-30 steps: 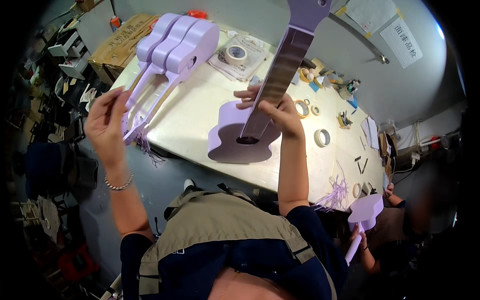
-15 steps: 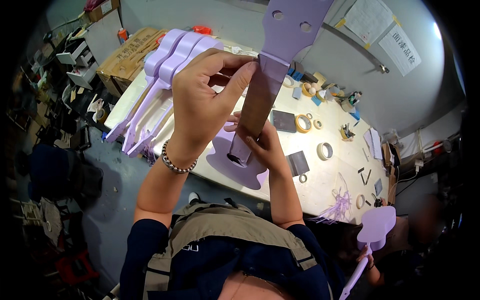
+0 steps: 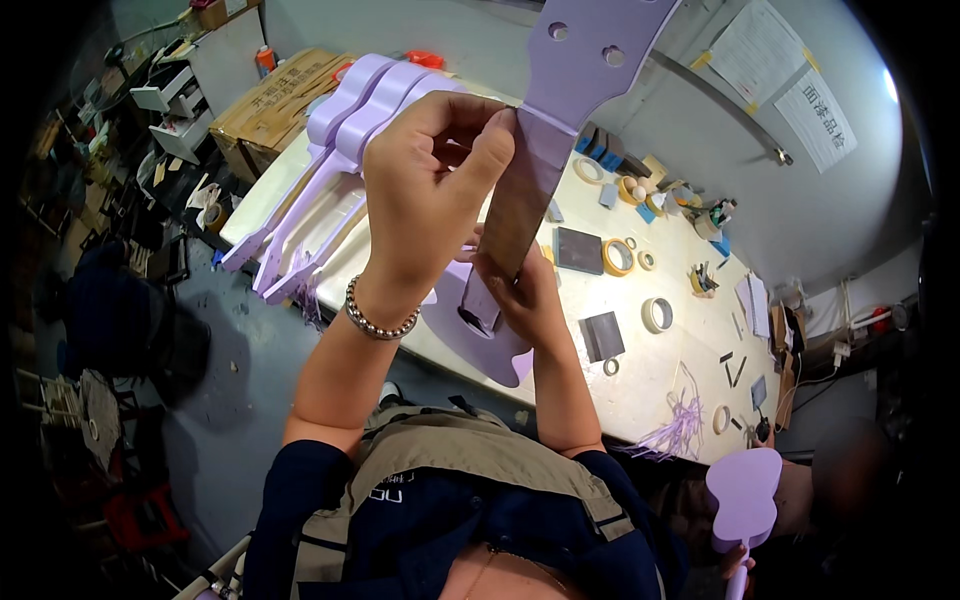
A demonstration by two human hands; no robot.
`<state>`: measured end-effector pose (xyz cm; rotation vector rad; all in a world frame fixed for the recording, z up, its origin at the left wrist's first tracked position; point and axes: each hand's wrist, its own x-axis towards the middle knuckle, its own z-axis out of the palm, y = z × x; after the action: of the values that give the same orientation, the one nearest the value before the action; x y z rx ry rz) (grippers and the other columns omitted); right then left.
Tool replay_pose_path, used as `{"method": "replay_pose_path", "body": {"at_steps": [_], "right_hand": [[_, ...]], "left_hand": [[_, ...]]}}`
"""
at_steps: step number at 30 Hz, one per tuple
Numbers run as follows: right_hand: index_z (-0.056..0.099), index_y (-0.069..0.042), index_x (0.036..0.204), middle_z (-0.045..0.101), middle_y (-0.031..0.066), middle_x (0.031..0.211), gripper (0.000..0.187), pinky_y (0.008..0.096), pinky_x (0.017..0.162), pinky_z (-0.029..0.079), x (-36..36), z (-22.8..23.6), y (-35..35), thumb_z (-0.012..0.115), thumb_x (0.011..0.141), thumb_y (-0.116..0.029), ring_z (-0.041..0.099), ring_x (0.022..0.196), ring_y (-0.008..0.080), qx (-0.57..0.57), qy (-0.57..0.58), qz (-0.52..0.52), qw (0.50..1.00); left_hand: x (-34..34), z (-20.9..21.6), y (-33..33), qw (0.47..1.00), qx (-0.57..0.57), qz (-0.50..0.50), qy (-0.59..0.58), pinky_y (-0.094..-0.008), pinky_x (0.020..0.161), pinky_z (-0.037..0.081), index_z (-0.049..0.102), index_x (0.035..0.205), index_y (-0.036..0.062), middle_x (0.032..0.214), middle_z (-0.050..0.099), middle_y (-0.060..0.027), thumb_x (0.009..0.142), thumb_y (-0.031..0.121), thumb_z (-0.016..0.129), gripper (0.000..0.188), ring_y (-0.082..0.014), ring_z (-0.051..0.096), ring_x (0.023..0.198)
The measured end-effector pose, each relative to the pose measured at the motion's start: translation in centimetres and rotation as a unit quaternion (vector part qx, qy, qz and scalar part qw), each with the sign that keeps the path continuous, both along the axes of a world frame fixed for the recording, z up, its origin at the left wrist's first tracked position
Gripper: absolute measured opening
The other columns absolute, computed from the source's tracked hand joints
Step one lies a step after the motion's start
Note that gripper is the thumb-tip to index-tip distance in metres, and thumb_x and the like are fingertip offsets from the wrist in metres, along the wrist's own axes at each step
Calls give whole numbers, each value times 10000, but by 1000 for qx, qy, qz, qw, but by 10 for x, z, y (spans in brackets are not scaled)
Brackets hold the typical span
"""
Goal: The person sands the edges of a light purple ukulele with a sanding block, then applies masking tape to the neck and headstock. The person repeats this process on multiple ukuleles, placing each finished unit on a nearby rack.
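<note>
A lilac ukulele (image 3: 590, 75) stands tilted in front of me, headstock up. Its neck has a brown face (image 3: 525, 195), and part of its lilac body (image 3: 465, 345) shows below, at the table edge. My right hand (image 3: 525, 295) is wrapped round the lower neck, fingers partly hidden behind it. At the neck's left edge, just under the headstock, my left hand (image 3: 425, 190) pinches thumb and forefinger together. Whatever is between those fingertips is too small to make out. A bead bracelet circles my left wrist.
Several lilac ukuleles (image 3: 350, 115) lie on the white table (image 3: 660, 385) to the left. Tape rolls (image 3: 657, 315), dark sanding sheets (image 3: 601, 337) and lilac strips (image 3: 675, 425) lie to the right. Another person's hand (image 3: 738, 560) holds a lilac ukulele (image 3: 742, 495) at lower right.
The view has shifted slightly, so the table sits further right. My left thumb has edged up along the neck's edge. The other person's ukulele is lower and more upright. My right hand keeps its grip.
</note>
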<state>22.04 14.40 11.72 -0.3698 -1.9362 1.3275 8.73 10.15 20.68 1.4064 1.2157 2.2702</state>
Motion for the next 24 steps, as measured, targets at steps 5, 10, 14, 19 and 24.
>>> {"method": "replay_pose_path", "body": {"at_steps": [5, 10, 14, 19, 24], "right_hand": [[454, -9, 1198, 640, 111, 1055, 366, 288, 838, 475, 1, 3, -2, 530, 847, 59, 626, 966, 184, 32, 4, -16, 999], [452, -56, 1222, 648, 147, 985, 404, 321, 778, 474, 5, -4, 0, 597, 845, -60, 638, 919, 255, 54, -72, -87, 992], [499, -36, 1194, 633, 108, 1046, 389, 306, 841, 436, 18, -2, -2, 640, 853, -159, 588, 940, 186, -21, -53, -119, 991], [475, 14, 1224, 551, 162, 1223, 427, 325, 962, 386, 40, -12, 9, 626, 873, -177, 523, 1138, 226, -33, 82, -79, 993], [492, 37, 1112, 640, 162, 975, 280, 334, 920, 412, 55, -14, 18, 559, 907, -142, 604, 942, 216, -41, 138, -108, 984]], "left_hand": [[2, -7, 7, 981, 24, -131, -143, -198, 597, 469, 633, 865, -36, 729, 620, -23, 848, 99, 612, 137, -71, 565, 637], [-1, -14, 11, 943, -15, -186, -275, -216, 598, 463, 639, 869, 6, 746, 610, -20, 850, 115, 609, 114, -80, 554, 644], [-22, -47, 13, 920, -70, -87, -377, -238, 608, 450, 634, 784, 53, 708, 590, 1, 825, 142, 650, 101, -70, 534, 645], [-81, -138, 4, 880, -105, 57, -460, -222, 545, 423, 593, 787, 40, 717, 552, 2, 831, 132, 639, 112, -76, 506, 629], [-119, -234, -35, 799, -111, 70, -587, -203, 514, 400, 548, 799, 52, 734, 518, 10, 851, 134, 602, 112, -72, 478, 605]]}}
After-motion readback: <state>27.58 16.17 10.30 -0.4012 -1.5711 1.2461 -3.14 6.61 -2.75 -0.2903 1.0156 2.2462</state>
